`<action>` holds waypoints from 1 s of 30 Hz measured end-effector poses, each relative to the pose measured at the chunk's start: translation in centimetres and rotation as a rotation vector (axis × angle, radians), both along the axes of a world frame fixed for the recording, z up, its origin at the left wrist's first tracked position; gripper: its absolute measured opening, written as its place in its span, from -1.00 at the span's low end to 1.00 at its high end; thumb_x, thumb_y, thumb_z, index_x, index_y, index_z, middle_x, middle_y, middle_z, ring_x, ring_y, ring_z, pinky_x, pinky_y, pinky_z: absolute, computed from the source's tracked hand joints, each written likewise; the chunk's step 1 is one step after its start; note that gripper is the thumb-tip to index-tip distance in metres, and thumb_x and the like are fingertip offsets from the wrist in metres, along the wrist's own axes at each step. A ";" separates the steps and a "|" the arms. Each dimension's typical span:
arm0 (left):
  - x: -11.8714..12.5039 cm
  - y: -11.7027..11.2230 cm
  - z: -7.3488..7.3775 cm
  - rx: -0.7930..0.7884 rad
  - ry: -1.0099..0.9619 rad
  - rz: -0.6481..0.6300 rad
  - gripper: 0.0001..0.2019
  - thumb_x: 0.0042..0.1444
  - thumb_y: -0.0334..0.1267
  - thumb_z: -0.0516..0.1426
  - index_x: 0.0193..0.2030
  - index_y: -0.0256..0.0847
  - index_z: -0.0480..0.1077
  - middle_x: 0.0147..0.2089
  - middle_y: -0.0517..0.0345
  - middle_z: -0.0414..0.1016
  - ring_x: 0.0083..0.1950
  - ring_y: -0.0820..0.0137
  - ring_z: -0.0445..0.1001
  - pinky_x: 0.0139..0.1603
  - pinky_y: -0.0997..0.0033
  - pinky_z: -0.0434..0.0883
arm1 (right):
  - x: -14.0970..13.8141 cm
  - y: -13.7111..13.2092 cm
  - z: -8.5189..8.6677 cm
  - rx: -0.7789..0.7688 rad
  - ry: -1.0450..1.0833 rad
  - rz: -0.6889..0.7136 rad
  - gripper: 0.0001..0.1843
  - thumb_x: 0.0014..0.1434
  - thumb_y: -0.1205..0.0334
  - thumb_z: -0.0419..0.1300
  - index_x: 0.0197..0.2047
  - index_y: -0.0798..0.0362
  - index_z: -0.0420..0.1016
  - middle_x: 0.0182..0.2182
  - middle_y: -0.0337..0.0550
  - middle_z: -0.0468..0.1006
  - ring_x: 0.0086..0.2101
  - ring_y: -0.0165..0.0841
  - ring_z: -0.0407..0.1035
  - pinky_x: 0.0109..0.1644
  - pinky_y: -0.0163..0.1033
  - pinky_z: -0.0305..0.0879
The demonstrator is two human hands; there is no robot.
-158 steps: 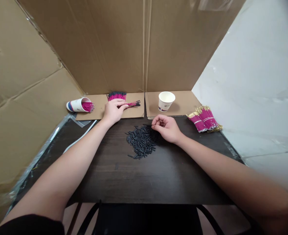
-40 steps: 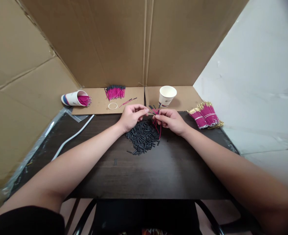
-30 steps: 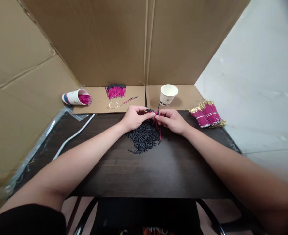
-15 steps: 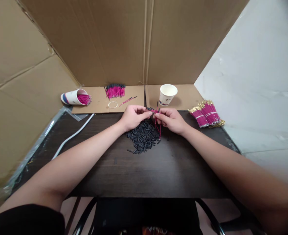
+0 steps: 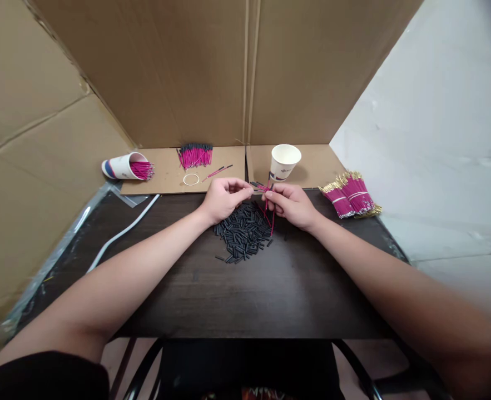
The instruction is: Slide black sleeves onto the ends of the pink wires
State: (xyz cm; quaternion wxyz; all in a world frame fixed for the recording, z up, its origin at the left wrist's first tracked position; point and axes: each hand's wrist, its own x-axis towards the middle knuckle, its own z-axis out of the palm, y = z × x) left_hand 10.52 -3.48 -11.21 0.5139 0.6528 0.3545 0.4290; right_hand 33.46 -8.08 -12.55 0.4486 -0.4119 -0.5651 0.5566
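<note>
Now sleeving step, likely: right hand [image 5: 292,204] clamped on pink wires [image 5: 267,206], left hand [image 5: 224,197] pinching wire tip, above black sleeve pile [image 5: 242,235] on counter [image 5: 237,289]. Next needs steady alignment.

Both hands [image 5: 258,201] on pink wires [image 5: 267,204]

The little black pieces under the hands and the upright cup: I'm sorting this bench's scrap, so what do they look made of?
The black pieces look like short cut lengths of matte plastic or rubber tubing: uniform, dull, no shine; whether they are hollow cannot be told. The upright cup looks like paper: white, matte, with a thin rolled rim and a small printed mark.
</note>
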 end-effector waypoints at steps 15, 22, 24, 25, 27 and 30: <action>0.2 -0.2 -0.4 0.052 -0.024 0.005 -0.75 0.14 -0.14 0.46 -0.17 -0.27 0.66 -0.22 0.01 0.72 -0.32 0.44 0.54 -0.24 0.37 0.53 | 0.0 0.0 0.1 -0.045 0.027 0.008 -0.57 0.30 -0.18 0.46 -0.25 0.01 0.55 -0.52 -0.31 0.45 -0.60 -0.52 0.07 -0.55 -0.30 -0.12; 0.2 -0.3 -0.2 0.058 0.020 0.012 -0.75 0.19 -0.12 0.44 -0.15 -0.27 0.65 -0.21 0.00 0.72 -0.31 0.44 0.54 -0.26 0.38 0.53 | 0.0 0.1 -0.1 -0.034 0.032 -0.017 -0.58 0.32 -0.18 0.46 -0.24 0.00 0.55 -0.51 -0.30 0.46 -0.59 -0.51 0.06 -0.56 -0.31 -0.10; 0.2 -0.4 -0.2 0.074 0.031 0.010 -0.76 0.20 -0.13 0.44 -0.14 -0.27 0.66 -0.20 0.00 0.73 -0.31 0.44 0.55 -0.24 0.38 0.54 | 0.1 0.0 -0.1 -0.032 0.033 -0.016 -0.58 0.31 -0.18 0.46 -0.24 0.00 0.56 -0.51 -0.30 0.46 -0.59 -0.51 0.06 -0.56 -0.31 -0.10; 0.2 -0.5 -0.2 0.083 0.036 0.010 -0.76 0.21 -0.14 0.44 -0.14 -0.27 0.66 -0.19 0.00 0.73 -0.30 0.43 0.55 -0.22 0.38 0.54 | 0.1 0.0 -0.1 -0.031 0.033 -0.015 -0.58 0.31 -0.18 0.46 -0.24 0.00 0.56 -0.51 -0.30 0.46 -0.59 -0.51 0.07 -0.56 -0.31 -0.09; 0.2 -0.6 -0.2 0.096 0.046 0.018 -0.77 0.21 -0.15 0.44 -0.13 -0.27 0.67 -0.19 -0.01 0.74 -0.28 0.43 0.56 -0.20 0.37 0.54 | 0.1 0.0 0.0 -0.030 0.039 -0.015 -0.58 0.31 -0.17 0.46 -0.23 0.01 0.56 -0.51 -0.30 0.46 -0.60 -0.52 0.08 -0.56 -0.31 -0.08; 0.3 -0.6 -0.1 0.100 0.052 0.031 -0.78 0.21 -0.17 0.44 -0.12 -0.28 0.67 -0.20 0.00 0.73 -0.29 0.43 0.55 -0.21 0.38 0.52 | 0.1 0.0 0.1 -0.027 0.052 -0.016 -0.57 0.31 -0.18 0.47 -0.23 0.01 0.56 -0.51 -0.31 0.46 -0.61 -0.52 0.08 -0.56 -0.32 -0.10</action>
